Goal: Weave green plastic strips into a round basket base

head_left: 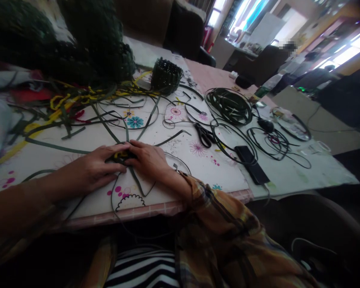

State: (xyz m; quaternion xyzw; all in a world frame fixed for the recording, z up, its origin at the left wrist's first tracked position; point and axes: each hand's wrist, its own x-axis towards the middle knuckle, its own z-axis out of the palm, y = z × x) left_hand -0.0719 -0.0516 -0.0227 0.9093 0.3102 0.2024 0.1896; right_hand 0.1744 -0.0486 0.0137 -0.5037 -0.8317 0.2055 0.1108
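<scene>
Several dark green flat strips (pixel 107 130) fan out from a small woven piece (pixel 121 154) with yellow in its middle, lying low on the table near the front edge. My left hand (pixel 97 168) grips this piece from the left, fingers bent around its side. From the right, my right hand (pixel 148 158) closes its fingers on the piece's edge where strips cross. The fingers of both hands nearly meet and hide much of the weave. One strip (pixel 137 182) runs out below my right hand towards the table edge.
A small dark woven basket (pixel 166 76) stands farther back, beside yellow and green scraps (pixel 63 106). Black scissors (pixel 204 135), a large coil of strip (pixel 228 106) and a dark phone-like slab (pixel 251 165) lie to the right. A bottle (pixel 267 85) is beyond them.
</scene>
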